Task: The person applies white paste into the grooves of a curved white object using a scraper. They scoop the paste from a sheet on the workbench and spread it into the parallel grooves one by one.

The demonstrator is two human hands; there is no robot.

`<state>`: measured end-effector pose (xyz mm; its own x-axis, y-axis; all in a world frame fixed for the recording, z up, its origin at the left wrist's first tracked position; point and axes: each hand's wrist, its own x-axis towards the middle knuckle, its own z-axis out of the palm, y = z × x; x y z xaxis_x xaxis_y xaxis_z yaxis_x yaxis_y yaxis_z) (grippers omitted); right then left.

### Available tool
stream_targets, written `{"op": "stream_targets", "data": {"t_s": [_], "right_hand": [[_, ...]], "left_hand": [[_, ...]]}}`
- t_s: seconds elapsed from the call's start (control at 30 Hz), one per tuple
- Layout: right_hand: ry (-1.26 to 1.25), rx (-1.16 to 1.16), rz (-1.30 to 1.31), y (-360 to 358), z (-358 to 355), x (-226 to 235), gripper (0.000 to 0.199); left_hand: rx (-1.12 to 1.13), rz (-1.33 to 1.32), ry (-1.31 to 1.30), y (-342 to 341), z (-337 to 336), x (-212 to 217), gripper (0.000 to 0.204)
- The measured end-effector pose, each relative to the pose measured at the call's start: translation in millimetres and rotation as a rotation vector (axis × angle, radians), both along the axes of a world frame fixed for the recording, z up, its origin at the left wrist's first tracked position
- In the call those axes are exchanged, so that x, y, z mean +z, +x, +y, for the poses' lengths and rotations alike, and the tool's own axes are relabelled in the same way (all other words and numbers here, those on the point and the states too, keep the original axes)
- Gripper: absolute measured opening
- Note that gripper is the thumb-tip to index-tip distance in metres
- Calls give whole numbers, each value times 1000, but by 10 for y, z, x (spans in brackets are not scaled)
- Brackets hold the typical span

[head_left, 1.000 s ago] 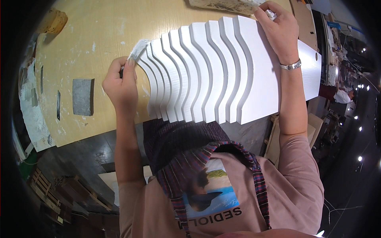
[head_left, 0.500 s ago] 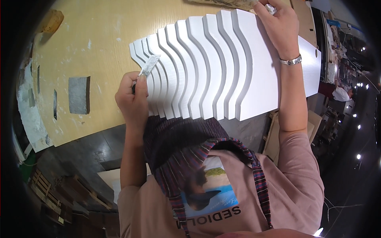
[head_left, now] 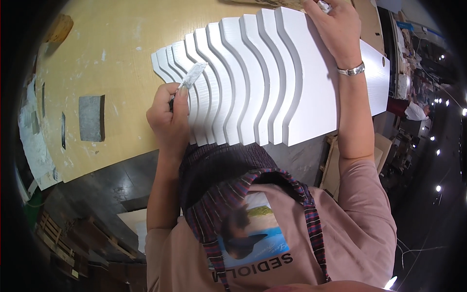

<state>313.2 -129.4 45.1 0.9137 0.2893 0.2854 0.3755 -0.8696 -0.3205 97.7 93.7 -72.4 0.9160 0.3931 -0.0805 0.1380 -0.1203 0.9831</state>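
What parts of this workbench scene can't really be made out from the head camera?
- Right hand: its fingertips and the small thing they pinch are cut off by the top edge.
- Left hand: its fingers hide the handle of the paste-smeared blade.
- White stepped panel: its near underside is hidden by its own ribs, and its far end is cut off.
- Dark grey block on the wooden table: too small to identify.

Bare tabletop [head_left: 112, 53] left of panels [head_left: 253, 78]

I see white wavy panels [head_left: 258, 78] on yellow-tan desk [head_left: 112, 44]; left of panels, grey block [head_left: 91, 118]; silver wristband [head_left: 351, 71].
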Motion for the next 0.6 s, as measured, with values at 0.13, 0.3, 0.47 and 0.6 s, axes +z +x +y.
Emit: {"op": "stream_targets", "data": {"t_s": [0.13,0.3,0.47,0.6], "right_hand": [[11,17,-13,1,0,-5,23],[-14,9,-18,-16,19,13,22],[3,4,-10,14,-8,-15,22],[0,11,-11,15,-4,-9,22]], "left_hand": [[32,-5,-11,26,-32,-39,14],[48,0,16,67,-59,-61,14],[115,-12,71,106,-81,-50,14],[71,3,87,81,-45,-32,15]]}}
